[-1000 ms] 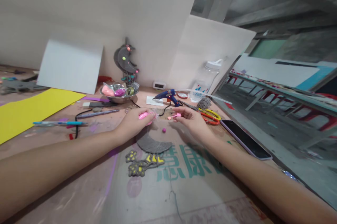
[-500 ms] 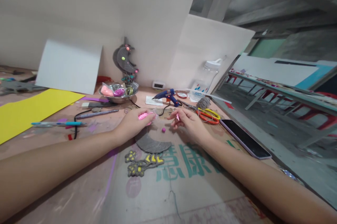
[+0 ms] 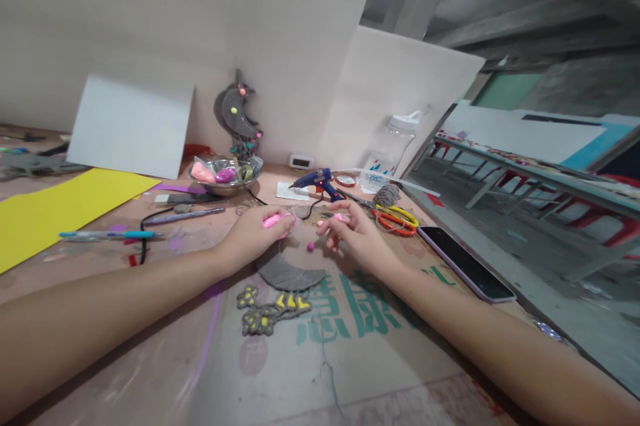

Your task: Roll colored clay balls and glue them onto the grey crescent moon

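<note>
My left hand (image 3: 253, 233) rests on the table with its fingers closed round a lump of bright pink clay (image 3: 274, 220). My right hand (image 3: 353, 234) is just right of it, fingers curled, pinching a small pink bit of clay (image 3: 341, 218). A small magenta clay ball (image 3: 311, 247) lies on the table between the two hands. In front of them lies a grey fan-shaped cardboard piece (image 3: 289, 274), and nearer me a grey and yellow twig-shaped cutout (image 3: 270, 311).
A metal bowl of clay bags (image 3: 226, 176) and a grey moon ornament (image 3: 239, 113) stand at the back. A blue glue gun (image 3: 318, 183), scissors (image 3: 397, 219), twine, a phone (image 3: 465, 263), a plastic bottle (image 3: 393, 146), pens (image 3: 110, 235) and yellow paper (image 3: 55, 209) lie around.
My right hand drew in toward the magenta ball and curled its fingers tighter on the pink bit. The left hand stayed put.
</note>
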Available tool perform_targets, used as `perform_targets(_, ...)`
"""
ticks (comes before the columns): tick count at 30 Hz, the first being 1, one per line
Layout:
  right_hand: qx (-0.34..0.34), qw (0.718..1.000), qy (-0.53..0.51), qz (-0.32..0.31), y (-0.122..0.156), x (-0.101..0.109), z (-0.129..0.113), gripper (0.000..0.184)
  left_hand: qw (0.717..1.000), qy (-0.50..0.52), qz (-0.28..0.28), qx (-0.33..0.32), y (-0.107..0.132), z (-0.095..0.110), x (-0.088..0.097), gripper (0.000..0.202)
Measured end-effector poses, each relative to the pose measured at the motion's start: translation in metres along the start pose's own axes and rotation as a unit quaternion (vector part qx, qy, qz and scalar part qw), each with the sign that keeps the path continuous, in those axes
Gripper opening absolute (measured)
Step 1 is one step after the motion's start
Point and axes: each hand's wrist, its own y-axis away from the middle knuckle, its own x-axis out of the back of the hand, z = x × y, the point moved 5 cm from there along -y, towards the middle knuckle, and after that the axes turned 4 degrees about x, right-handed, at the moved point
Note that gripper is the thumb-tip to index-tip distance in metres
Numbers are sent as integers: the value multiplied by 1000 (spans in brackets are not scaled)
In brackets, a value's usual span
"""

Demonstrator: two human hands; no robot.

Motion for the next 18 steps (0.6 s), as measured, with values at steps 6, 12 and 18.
perform_targets(6, -19, 1000, -2, -20, 2, -1, 1, 40, 1000, -13, 12, 1, -1, -1, 0, 31)
perform_targets(12, -22, 996, -83, -30, -1, 1, 9, 36, 1000, -1, 0, 11, -1, -4, -1, 34)
perform_targets(18, 13, 1000, -20, 4, 0, -2, -7, 23, 999, 38, -5, -25, 1, 2, -1, 31)
